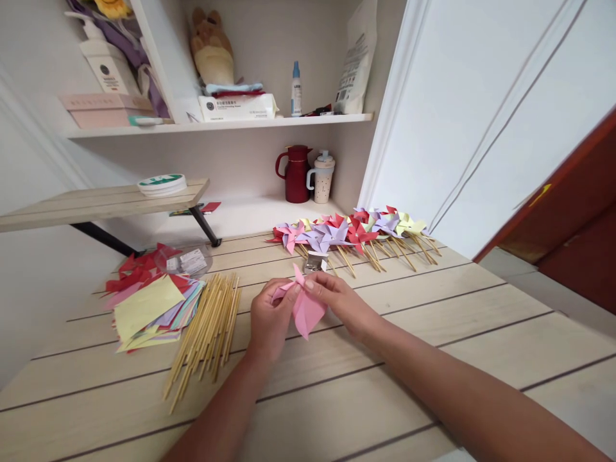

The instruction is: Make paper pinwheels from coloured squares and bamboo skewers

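Both my hands hold one pink paper pinwheel (308, 313) above the middle of the table. My left hand (271, 316) pinches its left side, thumb near the centre. From the right, my right hand (341, 300) presses thumb and fingers on the folded points at the centre. No stick shows on this pinwheel. Just beyond my hands lies a small clear bag (316, 262) with dark bits in it. A row of finished paper pinwheels (332, 234) on sticks, in red, purple, pink and yellow, lies behind it.
Left of my hands lie a bundle of thin wooden sticks (206, 327) and a pile of coloured paper sheets (147, 308). A clear round container (192, 262) sits behind them. A raised wooden stand (110, 202) is at back left; a red jug (297, 176) and a cup (323, 179) stand behind.
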`<state>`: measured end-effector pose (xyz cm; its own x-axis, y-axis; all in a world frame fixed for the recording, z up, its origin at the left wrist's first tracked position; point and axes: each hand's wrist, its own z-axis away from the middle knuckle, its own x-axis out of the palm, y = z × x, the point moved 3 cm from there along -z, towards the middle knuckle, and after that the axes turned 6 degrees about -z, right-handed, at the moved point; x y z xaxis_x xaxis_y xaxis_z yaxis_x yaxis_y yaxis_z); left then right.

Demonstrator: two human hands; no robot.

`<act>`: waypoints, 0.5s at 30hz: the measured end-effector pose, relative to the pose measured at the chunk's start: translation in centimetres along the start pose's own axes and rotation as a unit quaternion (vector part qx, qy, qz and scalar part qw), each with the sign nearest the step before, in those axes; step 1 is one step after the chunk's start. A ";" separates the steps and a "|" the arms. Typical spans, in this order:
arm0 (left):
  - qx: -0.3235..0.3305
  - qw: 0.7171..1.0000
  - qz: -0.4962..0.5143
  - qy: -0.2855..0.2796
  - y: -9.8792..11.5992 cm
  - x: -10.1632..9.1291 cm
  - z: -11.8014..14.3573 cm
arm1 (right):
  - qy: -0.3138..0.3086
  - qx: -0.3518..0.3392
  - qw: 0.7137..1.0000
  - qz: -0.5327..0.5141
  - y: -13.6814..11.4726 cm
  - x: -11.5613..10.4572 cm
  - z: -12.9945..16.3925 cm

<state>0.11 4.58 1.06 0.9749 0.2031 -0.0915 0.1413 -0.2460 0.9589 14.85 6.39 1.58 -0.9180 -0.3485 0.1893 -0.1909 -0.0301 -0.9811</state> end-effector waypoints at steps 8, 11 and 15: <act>-0.054 0.998 0.038 0.013 -0.7 0.1 0.1 | -0.002 0.010 0.999 -0.053 -0.1 0.4 0.2; -0.050 0.998 0.038 0.007 -0.5 0.3 0.3 | -0.006 0.027 0.998 -0.057 -0.1 0.5 0.2; -0.057 0.998 0.039 0.015 -0.4 0.4 0.4 | 0.024 0.012 0.999 -0.037 -0.2 0.2 0.2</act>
<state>0.54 4.40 0.55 0.9762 0.2166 -0.0087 0.0429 -0.1541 0.9871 14.73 6.14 1.82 -0.9177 -0.2988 0.2617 -0.2501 -0.0771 -0.9651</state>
